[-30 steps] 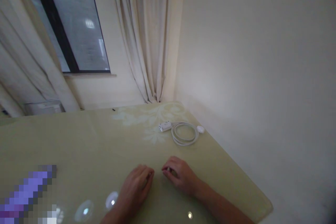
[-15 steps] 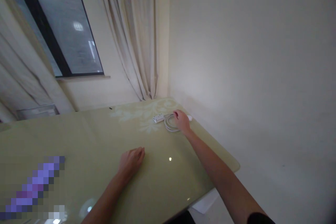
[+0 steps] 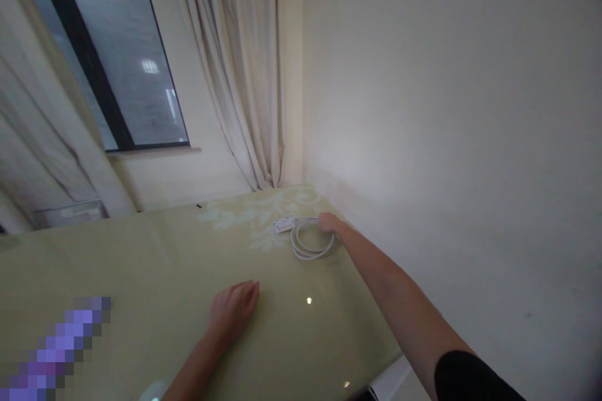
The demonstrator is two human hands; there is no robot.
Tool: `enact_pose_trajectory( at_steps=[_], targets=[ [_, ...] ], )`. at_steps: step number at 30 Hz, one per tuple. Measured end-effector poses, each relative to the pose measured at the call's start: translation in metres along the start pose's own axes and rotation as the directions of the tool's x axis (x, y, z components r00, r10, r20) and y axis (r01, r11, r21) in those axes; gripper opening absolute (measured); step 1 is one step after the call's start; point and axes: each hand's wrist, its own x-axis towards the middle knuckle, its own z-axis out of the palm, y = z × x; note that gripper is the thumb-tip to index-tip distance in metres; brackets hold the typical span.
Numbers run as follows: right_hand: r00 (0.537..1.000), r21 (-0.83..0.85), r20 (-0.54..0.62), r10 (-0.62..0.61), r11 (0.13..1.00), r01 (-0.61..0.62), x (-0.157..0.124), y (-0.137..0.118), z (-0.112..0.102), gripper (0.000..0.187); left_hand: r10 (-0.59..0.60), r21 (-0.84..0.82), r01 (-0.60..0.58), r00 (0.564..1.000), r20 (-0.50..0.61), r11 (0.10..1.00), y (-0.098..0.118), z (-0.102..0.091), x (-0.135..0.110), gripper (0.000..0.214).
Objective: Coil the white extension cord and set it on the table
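A white power strip (image 3: pixel 285 224) lies near the table's far right corner, its white cord (image 3: pixel 310 257) wound in a loose coil beside it. My right hand (image 3: pixel 329 223) reaches to the coil's far right side, its fingers curled down onto the cord. The fingertips and the plug end of the cord are hidden by that hand. My left hand (image 3: pixel 236 304) rests on the tabletop nearer to me, fingers folded in, with nothing seen in it, apart from the strip and cord.
The glossy pale green table (image 3: pixel 155 276) meets a white wall (image 3: pixel 446 138) on the right. Curtains (image 3: pixel 249 75) and a window (image 3: pixel 122 62) stand behind it. A blurred purple object (image 3: pixel 61 351) lies at left. A small dark item (image 3: pixel 199 205) sits at the far edge.
My right hand has come down from above the coil to its right side, now covering where the plug showed. More of the coil is visible. My left hand stays in place on the table.
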Motion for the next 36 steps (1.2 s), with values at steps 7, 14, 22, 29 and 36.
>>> enact_pose_trajectory(
  at_steps=[7,14,22,29,36],
  targets=[
    [0.944,0.147,-0.145,-0.297,0.937,0.317,-0.028,-0.031,-0.067,0.018,0.122,-0.245,-0.168,0.974,-0.193,0.955,0.015,-0.028,0.035,0.031],
    [0.703,0.082,-0.263,-0.661,0.711,0.698,-0.074,-0.093,-0.111,0.013,0.177,-0.220,-0.318,0.853,-0.490,0.922,0.071,-0.101,0.106,0.054],
    [0.637,0.227,-0.220,-0.739,0.596,0.770,-0.087,-0.112,-0.123,0.016,0.099,-0.314,-0.220,0.928,-0.358,0.923,0.052,-0.137,0.104,0.025],
    [0.643,0.482,-0.019,-0.766,0.556,0.677,-0.086,-0.114,-0.112,0.056,0.060,-0.374,-0.213,0.923,-0.381,0.902,0.033,-0.141,0.088,0.039],
    [0.700,0.727,-0.071,-0.710,0.444,0.523,-0.086,-0.124,-0.095,0.057,0.133,-0.372,-0.333,0.872,-0.471,0.867,0.019,-0.142,0.092,0.037]
  ],
)
